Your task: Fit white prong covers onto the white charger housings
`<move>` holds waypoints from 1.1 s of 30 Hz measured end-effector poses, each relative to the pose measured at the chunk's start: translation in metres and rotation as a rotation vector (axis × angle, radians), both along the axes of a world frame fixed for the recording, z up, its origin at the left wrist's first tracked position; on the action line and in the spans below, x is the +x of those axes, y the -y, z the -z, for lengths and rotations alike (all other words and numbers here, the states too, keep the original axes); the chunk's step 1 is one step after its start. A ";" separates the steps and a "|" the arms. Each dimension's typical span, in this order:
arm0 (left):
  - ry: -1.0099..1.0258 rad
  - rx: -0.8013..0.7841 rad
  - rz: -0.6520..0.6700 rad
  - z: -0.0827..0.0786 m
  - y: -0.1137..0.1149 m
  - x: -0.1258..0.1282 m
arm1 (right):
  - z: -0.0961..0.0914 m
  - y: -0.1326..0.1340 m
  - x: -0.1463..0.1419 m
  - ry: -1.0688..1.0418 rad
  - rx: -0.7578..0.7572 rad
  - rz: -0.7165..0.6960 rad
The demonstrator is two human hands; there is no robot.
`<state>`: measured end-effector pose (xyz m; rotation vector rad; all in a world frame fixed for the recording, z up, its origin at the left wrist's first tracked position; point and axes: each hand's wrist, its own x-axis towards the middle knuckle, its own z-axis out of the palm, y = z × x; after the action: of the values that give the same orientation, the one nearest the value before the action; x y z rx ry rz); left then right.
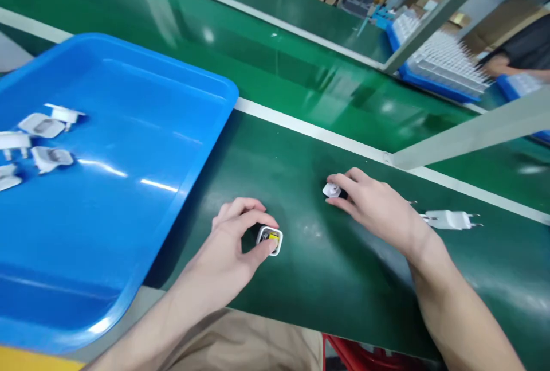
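Note:
Between the thumb and fingers of my left hand [234, 239] is a white charger housing [281, 241]. Its end facing me is uncovered, and a yellow part and dark components show inside. My right hand [369, 202], further right and a little farther away, pinches a small white plug cover [332, 190]; the fingers hide part of it. The two pieces are apart, both over the green table [301, 279]. Just right of my right wrist lies a white charger [449, 219] with two metal pins, and more pins show partly hidden behind the wrist.
A large blue tray [172, 199] stands at the left, with several loose white plug covers [52, 157] in it. A pale metal post [472, 130] rises at the right. Beyond it, a blue tray of white pieces [447, 61] and a person's arm [501, 66] appear.

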<state>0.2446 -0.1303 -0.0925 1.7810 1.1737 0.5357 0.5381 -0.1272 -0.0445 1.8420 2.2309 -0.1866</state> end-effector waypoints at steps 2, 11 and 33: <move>-0.011 -0.046 -0.019 -0.003 0.001 0.001 | 0.000 -0.002 -0.007 -0.124 0.043 -0.012; 0.058 0.126 0.137 0.011 0.012 -0.016 | -0.008 0.029 -0.079 -0.813 0.082 -0.248; 0.092 0.331 0.017 0.021 0.022 -0.004 | -0.004 0.037 -0.095 -0.478 0.136 -0.406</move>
<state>0.2409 -0.1519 -0.1139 2.0182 1.0503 0.8317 0.4427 -0.1640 -0.0407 1.4689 2.9548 -0.4468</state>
